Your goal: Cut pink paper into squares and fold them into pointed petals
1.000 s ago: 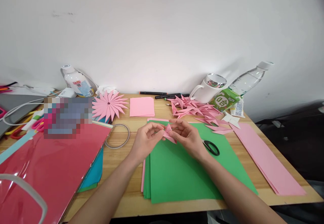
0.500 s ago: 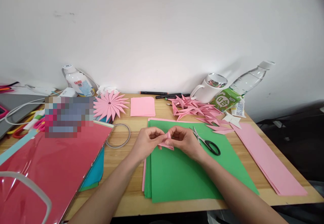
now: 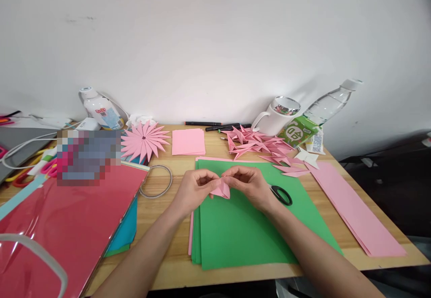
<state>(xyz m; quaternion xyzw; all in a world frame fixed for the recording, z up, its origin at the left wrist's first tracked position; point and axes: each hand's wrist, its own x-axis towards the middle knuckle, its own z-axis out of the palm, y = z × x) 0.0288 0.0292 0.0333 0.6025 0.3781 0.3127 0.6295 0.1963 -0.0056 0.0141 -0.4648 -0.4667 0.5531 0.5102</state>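
Hovering over green paper (image 3: 242, 239), a pink fold (image 3: 222, 190) is pinched by left hand (image 3: 192, 190) and right hand (image 3: 253, 184) (scissors (image 3: 281, 195): three o'clock).

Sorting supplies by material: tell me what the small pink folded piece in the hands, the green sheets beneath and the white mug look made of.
Small pink folded piece: matte paper, holding sharp creases. Green sheets: matte paper or thin card, flat stacked edges. White mug: probably glazed ceramic, smooth sheen; its mirror-bright lid looks like metal.
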